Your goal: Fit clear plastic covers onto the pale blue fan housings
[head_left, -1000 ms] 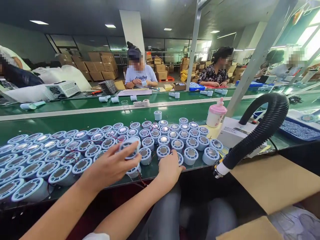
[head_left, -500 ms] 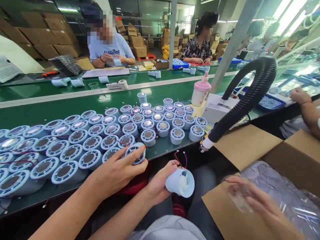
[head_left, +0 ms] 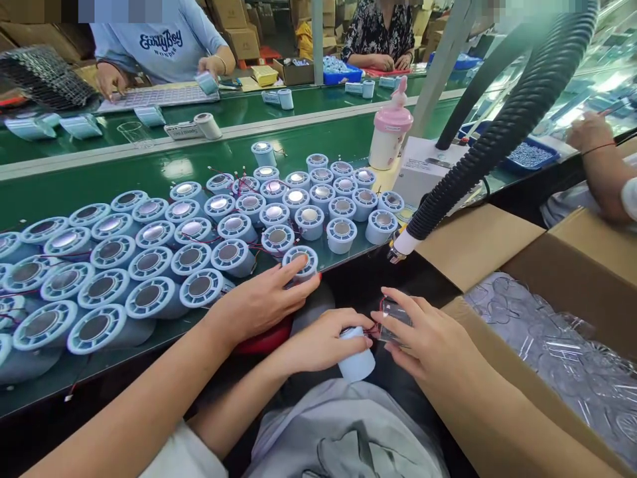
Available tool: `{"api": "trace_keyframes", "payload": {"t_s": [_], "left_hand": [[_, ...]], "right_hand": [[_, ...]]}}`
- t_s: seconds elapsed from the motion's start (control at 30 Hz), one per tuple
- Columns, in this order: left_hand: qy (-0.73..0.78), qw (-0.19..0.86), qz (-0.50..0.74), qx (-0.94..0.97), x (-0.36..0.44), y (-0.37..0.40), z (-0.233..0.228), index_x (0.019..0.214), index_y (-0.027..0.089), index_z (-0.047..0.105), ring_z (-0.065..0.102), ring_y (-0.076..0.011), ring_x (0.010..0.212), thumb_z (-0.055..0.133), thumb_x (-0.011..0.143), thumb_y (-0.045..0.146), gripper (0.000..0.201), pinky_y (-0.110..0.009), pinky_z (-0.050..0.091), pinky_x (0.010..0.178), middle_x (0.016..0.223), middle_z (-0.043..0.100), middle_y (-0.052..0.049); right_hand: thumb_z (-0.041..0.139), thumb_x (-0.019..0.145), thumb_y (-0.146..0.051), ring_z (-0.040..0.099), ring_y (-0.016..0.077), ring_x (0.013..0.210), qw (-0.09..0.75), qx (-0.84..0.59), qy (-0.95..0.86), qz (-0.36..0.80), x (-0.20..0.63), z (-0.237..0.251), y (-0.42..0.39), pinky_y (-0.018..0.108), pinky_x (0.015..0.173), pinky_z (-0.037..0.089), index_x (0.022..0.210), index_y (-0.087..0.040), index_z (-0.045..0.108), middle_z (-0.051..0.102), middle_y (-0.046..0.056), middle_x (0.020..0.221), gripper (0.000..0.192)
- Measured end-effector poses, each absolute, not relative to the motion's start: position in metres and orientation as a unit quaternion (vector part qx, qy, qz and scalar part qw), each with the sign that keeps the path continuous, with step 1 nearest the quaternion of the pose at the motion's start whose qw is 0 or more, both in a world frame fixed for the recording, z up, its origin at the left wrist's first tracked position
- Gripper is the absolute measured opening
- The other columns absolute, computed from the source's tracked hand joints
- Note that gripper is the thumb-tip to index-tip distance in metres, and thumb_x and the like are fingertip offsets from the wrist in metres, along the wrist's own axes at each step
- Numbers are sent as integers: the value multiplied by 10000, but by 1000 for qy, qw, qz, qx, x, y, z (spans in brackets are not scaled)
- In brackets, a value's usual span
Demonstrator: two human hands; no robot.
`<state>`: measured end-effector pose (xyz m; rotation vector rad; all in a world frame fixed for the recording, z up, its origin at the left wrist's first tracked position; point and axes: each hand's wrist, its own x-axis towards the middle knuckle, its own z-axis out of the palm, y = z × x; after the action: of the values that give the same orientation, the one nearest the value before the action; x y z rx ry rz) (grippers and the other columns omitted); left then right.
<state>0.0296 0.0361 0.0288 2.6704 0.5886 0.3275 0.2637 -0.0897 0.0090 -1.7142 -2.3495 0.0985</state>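
Observation:
My left hand (head_left: 328,342) is closed around a light-blue cylindrical housing (head_left: 358,364), tilted low in front of my lap. Red wires come from its upper end, and the fingers touch them. Opposite, my right hand (head_left: 423,332) grips a clear plastic cover (head_left: 395,318), which meets the wires close to the housing. Whether the wires pass into the cover is hard to see. Another person's hand (head_left: 269,295), reaching in from the left, rests its fingers on a blue housing (head_left: 301,260) at the bench edge.
Many upright blue housings (head_left: 149,262) with round metal tops crowd the green bench. A black flexible hose (head_left: 497,133) arches over the right side. At my right stands an open cardboard box (head_left: 502,242) of clear plastic covers (head_left: 542,358). A pink-lidded cup (head_left: 391,133) stands farther back.
My right hand has come left from above the cardboard box, bringing the clear cover to the housing. My left hand has turned the housing, its open end now out of sight. The view has tilted down.

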Motion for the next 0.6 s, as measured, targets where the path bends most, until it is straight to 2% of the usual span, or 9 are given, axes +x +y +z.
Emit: {"api": "trace_keyframes", "payload": {"t_s": [0.07,0.17,0.27,0.33,0.4,0.5,0.6], "left_hand": [[244,291,124,917,54,14,23,958,131,734,665,-118,862,505,878,216,257,-156,524,783,954,723,-30],[286,409,143,855,74,-7,15,994,198,694,640,-132,892,639,824,236,183,-212,512,836,964,680,-20],[323,511,187,774,74,-9,6,1053,209,656,611,-168,884,771,712,327,379,-277,501,825,966,620,-30],[314,547,206,748,71,-6,-2,1097,233,654,595,-190,910,839,599,411,561,-306,499,829,985,572,-36],[296,552,215,750,68,-4,-9,1119,259,666,566,-232,1032,868,520,448,661,-357,476,917,1090,523,-60],[257,549,186,773,67,-2,-13,1200,298,635,501,-280,1192,876,533,400,717,-429,391,1047,1262,496,-86],[229,618,145,738,65,-2,-10,1280,288,568,559,-262,1140,851,599,311,738,-395,473,961,1250,580,-86]], "right_hand": [[566,782,-75,561,333,1045,116,-592,-796,57,263,6,-90,449,727,546,973,-189,638,487,136,1373,234],[605,747,-43,561,301,1080,145,-597,-768,183,262,4,-91,400,755,536,789,-193,605,517,109,1308,155],[633,822,-193,570,246,1065,221,-598,-700,323,263,9,-93,360,820,512,740,-198,581,525,77,1245,97],[542,906,-276,564,225,1061,275,-594,-662,366,263,13,-93,348,860,482,747,-202,602,539,74,1184,185],[462,945,-295,574,212,1006,312,-598,-632,382,263,16,-93,331,825,472,720,-194,613,561,82,1106,290],[503,914,-325,589,203,890,361,-616,-563,416,262,16,-91,296,688,478,625,-178,597,595,90,1002,338],[588,859,-372,611,219,887,419,-616,-476,468,263,13,-88,288,655,512,560,-173,608,638,94,968,359]]}}
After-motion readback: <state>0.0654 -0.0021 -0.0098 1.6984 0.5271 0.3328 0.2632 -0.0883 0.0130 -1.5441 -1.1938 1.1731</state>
